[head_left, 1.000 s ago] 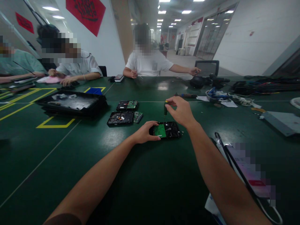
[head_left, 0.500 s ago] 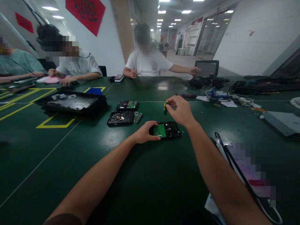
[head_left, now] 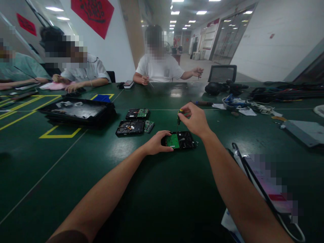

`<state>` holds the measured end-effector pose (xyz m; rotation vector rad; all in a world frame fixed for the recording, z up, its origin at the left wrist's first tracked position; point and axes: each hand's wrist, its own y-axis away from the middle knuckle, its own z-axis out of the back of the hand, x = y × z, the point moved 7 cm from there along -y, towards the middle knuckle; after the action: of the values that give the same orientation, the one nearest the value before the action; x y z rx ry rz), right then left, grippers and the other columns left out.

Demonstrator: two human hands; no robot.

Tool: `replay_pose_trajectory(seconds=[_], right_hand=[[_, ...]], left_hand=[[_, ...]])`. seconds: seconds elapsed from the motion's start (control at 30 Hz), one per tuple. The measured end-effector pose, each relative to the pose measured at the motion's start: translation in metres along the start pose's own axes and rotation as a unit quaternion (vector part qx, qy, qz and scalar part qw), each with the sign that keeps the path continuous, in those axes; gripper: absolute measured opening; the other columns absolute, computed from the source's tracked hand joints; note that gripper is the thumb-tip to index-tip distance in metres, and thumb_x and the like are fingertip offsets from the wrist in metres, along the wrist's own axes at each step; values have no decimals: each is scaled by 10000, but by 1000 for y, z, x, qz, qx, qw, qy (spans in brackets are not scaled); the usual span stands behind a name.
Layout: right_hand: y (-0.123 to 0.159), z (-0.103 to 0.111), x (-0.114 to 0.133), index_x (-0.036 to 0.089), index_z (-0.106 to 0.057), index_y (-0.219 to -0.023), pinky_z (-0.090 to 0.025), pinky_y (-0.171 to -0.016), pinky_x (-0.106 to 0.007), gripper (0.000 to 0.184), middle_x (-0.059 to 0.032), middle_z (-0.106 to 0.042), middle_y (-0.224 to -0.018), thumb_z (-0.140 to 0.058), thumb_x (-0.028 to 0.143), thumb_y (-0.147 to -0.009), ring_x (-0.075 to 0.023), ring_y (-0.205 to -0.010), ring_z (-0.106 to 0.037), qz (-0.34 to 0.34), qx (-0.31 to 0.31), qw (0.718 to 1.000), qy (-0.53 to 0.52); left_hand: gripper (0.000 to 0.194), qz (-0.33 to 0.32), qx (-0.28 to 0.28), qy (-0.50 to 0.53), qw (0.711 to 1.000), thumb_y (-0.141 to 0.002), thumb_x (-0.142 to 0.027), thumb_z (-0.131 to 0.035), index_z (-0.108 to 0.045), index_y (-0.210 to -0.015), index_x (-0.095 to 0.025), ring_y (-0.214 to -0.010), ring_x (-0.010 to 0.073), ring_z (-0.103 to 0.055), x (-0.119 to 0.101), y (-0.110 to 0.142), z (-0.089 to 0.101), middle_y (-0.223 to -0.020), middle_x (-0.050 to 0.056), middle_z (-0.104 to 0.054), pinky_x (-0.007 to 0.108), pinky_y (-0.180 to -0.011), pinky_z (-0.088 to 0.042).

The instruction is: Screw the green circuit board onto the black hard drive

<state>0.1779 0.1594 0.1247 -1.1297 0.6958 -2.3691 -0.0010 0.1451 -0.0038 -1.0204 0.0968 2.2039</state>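
A hard drive (head_left: 186,139) with a green circuit board lies flat on the table, board side up. My left hand (head_left: 159,143) grips its left end, thumb on the near edge and fingers on the far edge. In my right hand (head_left: 195,118) is a small yellow-and-black screwdriver (head_left: 179,117), held upright. Its thin shaft points down at the far edge of the circuit board; whether the tip sits in a screw is too small to tell. A few tiny screws (head_left: 197,143) lie just right of the drive.
Two more hard drives (head_left: 130,128) and a loose circuit board (head_left: 149,126) lie to the left, near stacked black trays (head_left: 76,109). Another screwdriver (head_left: 202,103) and a bowl (head_left: 233,102) are farther back. A metal plate (head_left: 303,131) lies right. Several people sit opposite.
The screwdriver has turned slightly in my right hand, which stays almost in place. My left hand and the hard drive are still. The person opposite has raised and drawn in one hand.
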Motion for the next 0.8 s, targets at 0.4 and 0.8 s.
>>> replay_pose_trajectory(seconds=[0.4, 0.8], right_hand=[[0, -1, -1, 234, -607, -1018, -564, -849, -442, 169, -80, -683, -1044, -636, 308, -868, -251, -948, -661, -2, 13, 1000, 13], [0, 0, 0, 225, -604, -1034, -545, -869, -429, 156, -83, -674, -1046, -602, 271, -885, -237, -936, -655, 10, 12, 999, 29]], left_hand=[[768, 9, 5, 6, 1000, -679, -510, -840, -547, -1339, -249, -1374, 328, -459, -1, 0, 1, -1474, 111, -501, 514, -1168, -368], [777, 4, 2, 0, 1000, -678, -530, -836, -551, -1338, -233, -1377, 317, -460, 3, -1, -1, -1473, 118, -506, 496, -1172, -367]])
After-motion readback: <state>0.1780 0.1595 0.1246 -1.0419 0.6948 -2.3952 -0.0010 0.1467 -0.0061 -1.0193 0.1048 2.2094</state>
